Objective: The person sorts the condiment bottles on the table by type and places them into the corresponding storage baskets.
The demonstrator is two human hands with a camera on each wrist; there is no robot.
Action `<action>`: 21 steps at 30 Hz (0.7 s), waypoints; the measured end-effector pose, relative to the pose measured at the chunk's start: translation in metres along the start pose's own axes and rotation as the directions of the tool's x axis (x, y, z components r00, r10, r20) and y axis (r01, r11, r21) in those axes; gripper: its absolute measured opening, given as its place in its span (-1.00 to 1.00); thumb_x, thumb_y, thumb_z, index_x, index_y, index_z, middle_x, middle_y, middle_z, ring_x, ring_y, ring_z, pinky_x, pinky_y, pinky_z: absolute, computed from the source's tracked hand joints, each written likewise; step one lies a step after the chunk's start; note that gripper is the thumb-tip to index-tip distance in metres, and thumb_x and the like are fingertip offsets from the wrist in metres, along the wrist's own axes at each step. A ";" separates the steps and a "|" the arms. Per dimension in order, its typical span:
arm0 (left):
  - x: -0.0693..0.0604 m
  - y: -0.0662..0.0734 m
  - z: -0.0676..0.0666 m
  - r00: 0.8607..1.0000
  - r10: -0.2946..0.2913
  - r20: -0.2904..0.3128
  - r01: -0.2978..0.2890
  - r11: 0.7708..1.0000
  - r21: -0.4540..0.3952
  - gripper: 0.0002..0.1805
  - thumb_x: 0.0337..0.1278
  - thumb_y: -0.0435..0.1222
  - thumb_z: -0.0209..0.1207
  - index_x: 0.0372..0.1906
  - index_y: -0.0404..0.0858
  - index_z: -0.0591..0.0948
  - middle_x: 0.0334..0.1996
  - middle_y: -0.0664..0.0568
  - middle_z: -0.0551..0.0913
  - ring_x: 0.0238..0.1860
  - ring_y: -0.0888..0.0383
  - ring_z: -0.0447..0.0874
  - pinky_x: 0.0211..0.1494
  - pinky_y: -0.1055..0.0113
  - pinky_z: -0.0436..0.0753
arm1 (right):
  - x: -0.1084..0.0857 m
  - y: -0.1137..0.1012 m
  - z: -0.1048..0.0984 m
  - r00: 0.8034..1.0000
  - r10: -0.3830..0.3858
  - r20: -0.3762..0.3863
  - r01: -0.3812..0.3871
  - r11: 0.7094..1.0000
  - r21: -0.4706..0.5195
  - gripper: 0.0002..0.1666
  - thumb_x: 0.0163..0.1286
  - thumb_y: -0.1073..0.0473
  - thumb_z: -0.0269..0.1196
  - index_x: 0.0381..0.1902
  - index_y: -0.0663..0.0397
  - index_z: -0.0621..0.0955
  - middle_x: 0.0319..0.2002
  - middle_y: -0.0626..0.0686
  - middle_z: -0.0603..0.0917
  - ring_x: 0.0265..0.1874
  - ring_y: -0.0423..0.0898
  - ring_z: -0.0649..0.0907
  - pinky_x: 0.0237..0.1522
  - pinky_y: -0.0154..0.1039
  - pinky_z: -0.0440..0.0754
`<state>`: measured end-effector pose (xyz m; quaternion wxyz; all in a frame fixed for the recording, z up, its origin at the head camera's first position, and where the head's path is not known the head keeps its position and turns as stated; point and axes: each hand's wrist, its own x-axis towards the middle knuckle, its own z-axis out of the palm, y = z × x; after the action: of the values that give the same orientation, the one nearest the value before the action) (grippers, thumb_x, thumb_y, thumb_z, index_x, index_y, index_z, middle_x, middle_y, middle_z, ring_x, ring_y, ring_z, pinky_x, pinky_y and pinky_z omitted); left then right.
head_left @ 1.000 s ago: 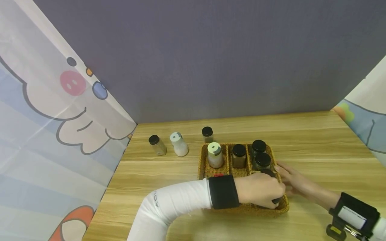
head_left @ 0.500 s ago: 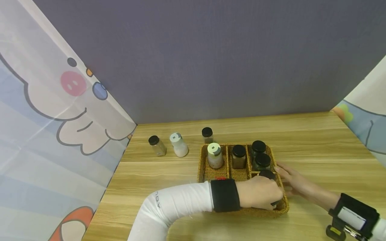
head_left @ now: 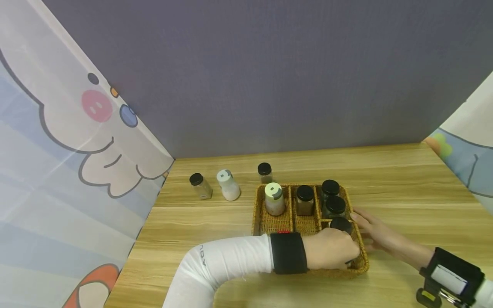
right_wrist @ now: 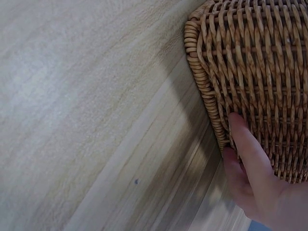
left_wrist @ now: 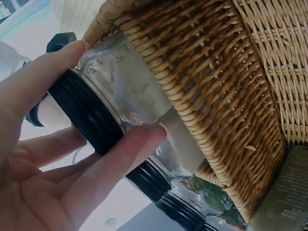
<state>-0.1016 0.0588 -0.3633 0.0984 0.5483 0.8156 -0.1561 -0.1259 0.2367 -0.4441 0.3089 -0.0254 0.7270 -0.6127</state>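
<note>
A woven basket (head_left: 256, 210) with several compartments stands on the table. My left hand (head_left: 330, 249) reaches over it to the front right compartment and grips a black-lidded clear jar (left_wrist: 86, 110) of pale contents, thumb and fingers around its lid and neck. In the head view this jar is mostly hidden under the hand. Another black-lidded jar (head_left: 341, 225) stands just behind it in that compartment. My right hand (head_left: 379, 233) rests against the basket's right outer side; in the right wrist view its extended fingers touch the wicker wall (right_wrist: 260, 72).
Inside the basket are a white-capped shaker (head_left: 274, 200), a brown-filled jar (head_left: 305, 201) and two jars (head_left: 335, 205) at the back right. Behind it stands a small jar (head_left: 265, 172). Left are a white shaker (head_left: 229, 186) and a jar (head_left: 202, 187). A grey panel (head_left: 269, 77) borders the table.
My left hand has shifted slightly left and toward the basket's front edge, showing more of the black lid behind it. My right hand stays put.
</note>
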 end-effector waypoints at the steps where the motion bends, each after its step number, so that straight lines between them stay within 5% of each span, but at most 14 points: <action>1: 0.000 0.000 0.000 1.000 -0.005 0.000 0.005 1.000 -0.005 -0.78 -0.08 0.00 0.20 -0.27 0.07 0.58 -0.43 0.33 0.58 -0.44 0.44 0.52 -0.42 0.69 0.42 | 0.000 0.000 0.000 1.000 0.000 -0.002 0.000 1.000 -0.001 -0.16 0.43 -0.12 -0.27 0.32 0.22 -0.41 0.24 0.55 -0.24 0.15 0.48 0.09 -0.14 0.06 0.54; 15: -0.004 -0.002 0.001 0.999 -0.023 -0.033 0.024 0.999 0.043 -0.71 -0.11 0.12 0.16 -0.27 0.10 0.54 -0.50 0.34 0.56 -0.49 0.44 0.50 -0.46 0.59 0.50 | 0.001 -0.001 0.000 1.000 -0.007 -0.002 0.007 1.000 -0.003 -0.14 0.42 -0.15 -0.27 0.32 0.22 -0.40 0.24 0.55 -0.23 0.16 0.48 0.07 -0.14 0.08 0.53; 21: -0.009 -0.006 -0.001 0.999 -0.041 -0.014 0.042 0.995 0.087 -0.58 -0.05 0.15 0.09 -0.06 0.11 0.47 -0.39 0.34 0.56 -0.39 0.42 0.54 -0.41 0.55 0.53 | 0.002 0.000 0.000 1.000 0.003 -0.002 -0.003 1.000 0.004 -0.14 0.41 -0.16 -0.27 0.32 0.20 -0.40 0.24 0.56 -0.22 0.14 0.47 0.13 -0.15 0.08 0.53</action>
<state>-0.1038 0.0491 -0.3584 0.0661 0.5360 0.8198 -0.1904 -0.1273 0.2357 -0.4444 0.3093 -0.0230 0.7262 -0.6136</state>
